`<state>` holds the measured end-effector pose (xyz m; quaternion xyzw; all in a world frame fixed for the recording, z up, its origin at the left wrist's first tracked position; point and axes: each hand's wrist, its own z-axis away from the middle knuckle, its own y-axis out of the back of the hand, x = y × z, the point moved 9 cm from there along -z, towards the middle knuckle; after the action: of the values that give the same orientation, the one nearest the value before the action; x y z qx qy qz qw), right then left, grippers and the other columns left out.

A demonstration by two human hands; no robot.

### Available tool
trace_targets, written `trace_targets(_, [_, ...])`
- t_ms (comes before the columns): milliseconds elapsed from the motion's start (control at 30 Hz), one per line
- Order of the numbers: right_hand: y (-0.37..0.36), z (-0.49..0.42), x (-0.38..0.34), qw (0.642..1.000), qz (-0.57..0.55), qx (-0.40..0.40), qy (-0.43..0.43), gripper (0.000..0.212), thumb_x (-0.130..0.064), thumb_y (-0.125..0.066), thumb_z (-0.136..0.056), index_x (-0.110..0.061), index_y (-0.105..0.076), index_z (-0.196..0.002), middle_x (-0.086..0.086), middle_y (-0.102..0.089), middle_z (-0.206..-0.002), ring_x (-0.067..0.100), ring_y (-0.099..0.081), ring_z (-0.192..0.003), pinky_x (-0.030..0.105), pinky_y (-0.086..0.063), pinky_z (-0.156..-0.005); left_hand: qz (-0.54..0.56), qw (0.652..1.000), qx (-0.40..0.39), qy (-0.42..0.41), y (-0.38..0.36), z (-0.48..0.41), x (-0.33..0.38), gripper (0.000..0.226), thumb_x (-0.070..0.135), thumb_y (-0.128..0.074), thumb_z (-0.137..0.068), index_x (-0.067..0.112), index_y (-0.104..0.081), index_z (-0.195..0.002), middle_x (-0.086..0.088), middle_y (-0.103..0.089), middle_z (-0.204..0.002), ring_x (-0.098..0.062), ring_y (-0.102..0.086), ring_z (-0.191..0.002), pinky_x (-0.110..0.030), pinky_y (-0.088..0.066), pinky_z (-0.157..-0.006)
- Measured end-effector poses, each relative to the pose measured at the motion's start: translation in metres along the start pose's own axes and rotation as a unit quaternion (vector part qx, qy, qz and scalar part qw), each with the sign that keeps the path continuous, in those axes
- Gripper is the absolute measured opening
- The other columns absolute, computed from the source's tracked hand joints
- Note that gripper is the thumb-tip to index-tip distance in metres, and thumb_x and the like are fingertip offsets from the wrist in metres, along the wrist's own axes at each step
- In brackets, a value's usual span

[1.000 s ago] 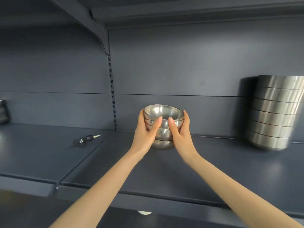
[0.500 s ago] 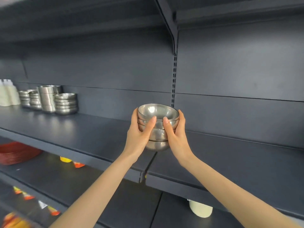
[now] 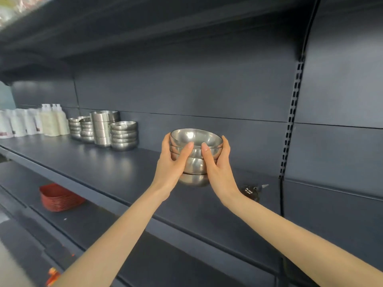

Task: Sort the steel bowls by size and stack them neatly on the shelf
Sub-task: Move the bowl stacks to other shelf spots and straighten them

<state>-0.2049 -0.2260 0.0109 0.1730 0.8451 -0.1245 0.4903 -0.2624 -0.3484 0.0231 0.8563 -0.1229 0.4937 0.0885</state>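
We carry one stack of four small round steel bowls (image 3: 195, 137) just above the dark grey metal shelf (image 3: 116, 168).
Our left hand (image 3: 172, 162) and right hand (image 3: 219, 168) clamp curled fingers round its sides, as before; one pile of red plates (image 3: 60, 196) sits below; four far steel stacks (image 3: 123, 135) now look nearer.

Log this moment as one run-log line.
held: stack of steel bowls, nested, upright | left hand: grips stack | right hand: grips stack | place: over shelf | nearby: bowl stacks far left on shelf
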Motion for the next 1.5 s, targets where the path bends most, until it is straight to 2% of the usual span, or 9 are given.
trace_targets(233, [-0.062, -0.056, 0.032, 1.000, -0.013, -0.011, -0.016, 0.069, -0.049, -0.054, -0.090, -0.038, -0.015, -0.146, -0.015, -0.044, -0.137, -0.003, -0.049, -0.119, 0.013, -0.042, -0.091, 0.052, 0.998, -0.009, 0.038, 0.050, -0.052, -0.039, 0.052, 0.046, -0.064, -0.087, 0.037, -0.041, -0.132, 0.010, -0.065, -0.116, -0.008, -0.065, -0.104, -0.037, -0.052, -0.093])
trace_targets(333, [-0.090, -0.063, 0.046, 0.999, -0.017, -0.013, -0.035, 0.065, -0.049, -0.054, -0.090, -0.039, -0.017, -0.144, -0.022, -0.048, -0.127, -0.014, -0.050, -0.108, 0.003, -0.044, -0.076, 0.074, 0.996, -0.017, 0.050, 0.076, -0.060, -0.052, 0.055, 0.052, -0.066, -0.076, 0.043, -0.043, -0.125, 0.013, -0.065, -0.114, -0.004, -0.064, -0.104, -0.026, -0.049, -0.090])
trace_targets(600, [-0.164, -0.076, 0.072, 0.998, -0.030, 0.012, -0.046, 0.070, -0.051, -0.057, -0.083, -0.040, -0.021, -0.141, -0.027, -0.048, -0.123, -0.010, -0.049, -0.112, 0.013, -0.042, -0.088, 0.094, 0.992, -0.058, 0.059, 0.144, -0.090, -0.085, 0.063, 0.052, -0.065, -0.074, 0.040, -0.042, -0.132, 0.015, -0.064, -0.115, 0.004, -0.062, -0.103, -0.018, -0.046, -0.081])
trace_targets(767, [-0.224, -0.079, 0.083, 0.998, -0.008, 0.024, -0.050, 0.090, -0.059, -0.057, -0.073, -0.041, -0.010, -0.147, -0.017, -0.044, -0.139, 0.002, -0.046, -0.126, 0.024, -0.038, -0.106, 0.084, 0.989, -0.095, 0.077, 0.199, -0.116, -0.109, 0.083, 0.058, -0.071, -0.073, 0.041, -0.031, -0.143, 0.017, -0.055, -0.132, 0.001, -0.055, -0.118, -0.031, -0.042, -0.104])
trace_targets(900, [-0.271, -0.084, 0.089, 0.998, 0.008, 0.025, -0.054, 0.101, -0.061, -0.058, -0.072, -0.039, 0.001, -0.150, -0.015, -0.035, -0.149, 0.005, -0.039, -0.134, 0.033, -0.031, -0.115, 0.102, 0.986, -0.104, 0.082, 0.243, -0.132, -0.117, 0.067, 0.050, -0.064, -0.079, 0.035, -0.037, -0.138, 0.014, -0.061, -0.122, 0.009, -0.061, -0.099, -0.015, -0.046, -0.082])
trace_targets(1000, [-0.297, -0.087, 0.097, 0.998, 0.008, 0.035, -0.046, 0.099, -0.059, -0.062, -0.076, -0.039, 0.000, -0.151, -0.015, -0.037, -0.148, 0.005, -0.040, -0.134, 0.035, -0.032, -0.115, 0.109, 0.983, -0.117, 0.085, 0.266, -0.140, -0.125, 0.065, 0.052, -0.061, -0.078, 0.032, -0.039, -0.136, 0.015, -0.062, -0.118, 0.011, -0.062, -0.093, -0.009, -0.047, -0.071])
trace_targets(1133, [-0.318, -0.093, 0.111, 0.998, 0.023, 0.041, -0.046, 0.103, -0.069, -0.065, -0.070, -0.040, -0.007, -0.150, -0.015, -0.040, -0.146, 0.006, -0.042, -0.133, 0.039, -0.034, -0.114, 0.109, 0.981, -0.128, 0.093, 0.287, -0.150, -0.138, 0.081, 0.059, -0.060, -0.070, 0.030, -0.033, -0.141, 0.008, -0.058, -0.126, -0.002, -0.060, -0.106, -0.023, -0.049, -0.091])
trace_targets(1267, [-0.330, -0.110, 0.120, 0.997, 0.022, 0.060, -0.038, 0.094, -0.062, -0.065, -0.076, -0.036, -0.013, -0.149, -0.014, -0.047, -0.141, 0.004, -0.048, -0.127, 0.038, -0.038, -0.111, 0.121, 0.979, -0.139, 0.083, 0.295, -0.170, -0.147, 0.060, 0.047, -0.061, -0.081, 0.028, -0.039, -0.134, 0.016, -0.061, -0.109, 0.010, -0.063, -0.090, -0.013, -0.052, -0.079])
trace_targets(1500, [-0.321, -0.148, 0.133, 0.995, 0.035, 0.090, -0.007, 0.070, -0.046, -0.057, -0.083, -0.031, -0.026, -0.143, -0.012, -0.055, -0.132, 0.001, -0.057, -0.115, 0.029, -0.047, -0.101, 0.093, 0.981, -0.163, 0.054, 0.279, -0.209, -0.167, 0.042, 0.047, -0.059, -0.084, 0.036, -0.041, -0.121, 0.023, -0.061, -0.104, 0.013, -0.060, -0.094, -0.025, -0.051, -0.087])
